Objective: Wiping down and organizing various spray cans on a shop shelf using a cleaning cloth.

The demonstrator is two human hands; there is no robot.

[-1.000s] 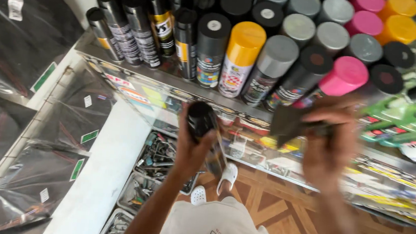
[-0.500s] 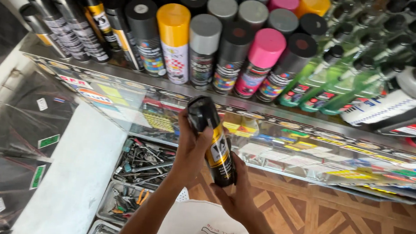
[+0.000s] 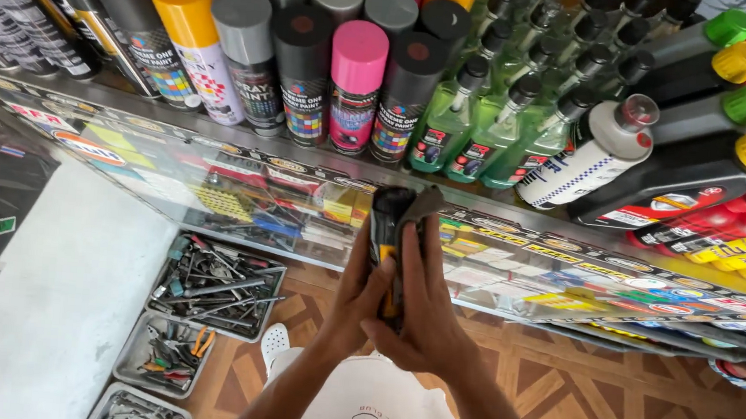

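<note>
A long glass display counter [image 3: 215, 188] runs across the view, its tabletop carrying rows of spray-paint cans [image 3: 304, 71] with yellow, grey, black and pink caps on the left, green bottles [image 3: 464, 124] in the middle, and dark oil bottles [image 3: 686, 181] with yellow and green caps — plus one white bottle [image 3: 586, 155] — lying tilted on the right. Below the counter, on the patterned wooden floor [image 3: 606, 405], sit metal trays of tools [image 3: 216, 286], one behind another along a pale wall. Just in front of the glass edge, both hands are raised together around a black spray can [image 3: 387, 237] with a yellow band, held roughly upright. The left hand [image 3: 352, 301] is wrapped around the can's near side, fingers curled shut on it. The right hand [image 3: 427, 311] lies over the can's other side with its fingers spread fairly flat, pressing a dark cloth [image 3: 422, 206] against the top — it seems to be a rag, though its folds are hard to make out.
</note>
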